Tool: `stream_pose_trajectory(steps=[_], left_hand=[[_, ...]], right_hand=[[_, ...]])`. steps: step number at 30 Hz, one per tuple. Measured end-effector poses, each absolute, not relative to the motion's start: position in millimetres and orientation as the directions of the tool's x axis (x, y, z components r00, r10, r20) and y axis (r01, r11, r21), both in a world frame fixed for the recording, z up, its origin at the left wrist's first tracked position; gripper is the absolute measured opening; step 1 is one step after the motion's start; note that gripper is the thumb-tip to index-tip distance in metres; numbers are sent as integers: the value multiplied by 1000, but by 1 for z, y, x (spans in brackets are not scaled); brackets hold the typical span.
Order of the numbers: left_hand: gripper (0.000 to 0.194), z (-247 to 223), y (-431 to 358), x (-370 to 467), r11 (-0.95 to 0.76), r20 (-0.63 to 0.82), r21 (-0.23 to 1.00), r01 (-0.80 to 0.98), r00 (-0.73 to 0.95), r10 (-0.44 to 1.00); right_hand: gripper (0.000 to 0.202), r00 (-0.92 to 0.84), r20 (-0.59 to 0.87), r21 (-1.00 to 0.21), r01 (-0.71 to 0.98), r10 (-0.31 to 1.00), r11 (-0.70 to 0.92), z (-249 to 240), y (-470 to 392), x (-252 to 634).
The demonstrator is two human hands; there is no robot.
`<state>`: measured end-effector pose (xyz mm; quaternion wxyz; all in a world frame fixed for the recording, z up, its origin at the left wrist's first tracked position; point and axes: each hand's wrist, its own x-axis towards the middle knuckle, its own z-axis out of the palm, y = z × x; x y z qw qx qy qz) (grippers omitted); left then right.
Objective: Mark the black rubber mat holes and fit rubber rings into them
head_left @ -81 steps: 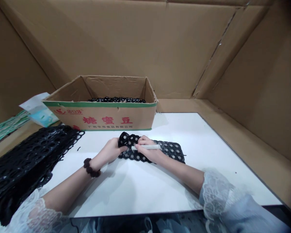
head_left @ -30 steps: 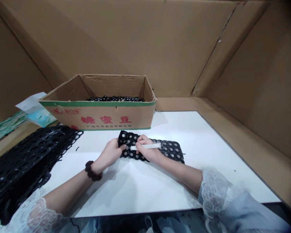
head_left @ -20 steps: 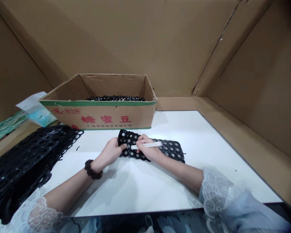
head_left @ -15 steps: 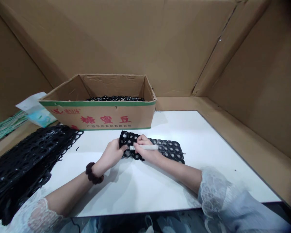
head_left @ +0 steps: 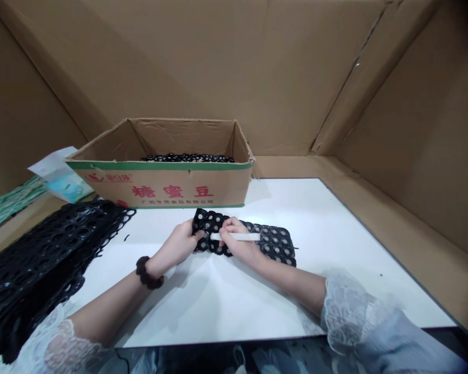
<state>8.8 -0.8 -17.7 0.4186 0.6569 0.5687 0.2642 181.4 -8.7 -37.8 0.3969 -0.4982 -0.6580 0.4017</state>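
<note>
A black sheet of joined round pieces with pale centres (head_left: pixel 277 240) lies on the white tabletop, its left end slightly raised. My left hand (head_left: pixel 181 240) grips that left end, thumb on top and fingers partly hidden behind. My right hand (head_left: pixel 237 241) rests over the middle of the sheet, its fingers closed round a white pen-like stick (head_left: pixel 244 237). The stick lies nearly level, its tip pointing left at the round pieces near my left thumb. Whether the tip touches them I cannot tell.
Behind the sheet stands an open cardboard box (head_left: pixel 187 196) holding more black pieces. A heap of glossy black perforated sheets (head_left: pixel 42 249) lies at left, near a plastic packet (head_left: pixel 64 179) and green-white strands (head_left: pixel 13 200). Cardboard walls (head_left: pixel 234 67) enclose the table (head_left: pixel 359 270).
My right hand and the white stick have moved slightly right along the sheet. My left hand keeps its hold on the left end. The whole view has shifted a little.
</note>
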Motion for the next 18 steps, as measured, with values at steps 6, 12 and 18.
stream_pose_trajectory(steps=[6, 12, 18], left_hand=[[17, -16, -1, 10, 76, -206, 906, 417, 278, 938], [20, -14, -1, 11, 102, -223, 923, 371, 301, 927], [19, -20, -6, 14, 67, -172, 915, 397, 234, 957]], right_hand=[[32, -174, 86, -944, 301, 981, 136, -36, -8, 182], [34, -176, 75, -944, 306, 982, 127, -35, -8, 181], [37, -208, 106, -920, 351, 972, 175, -35, -12, 179]])
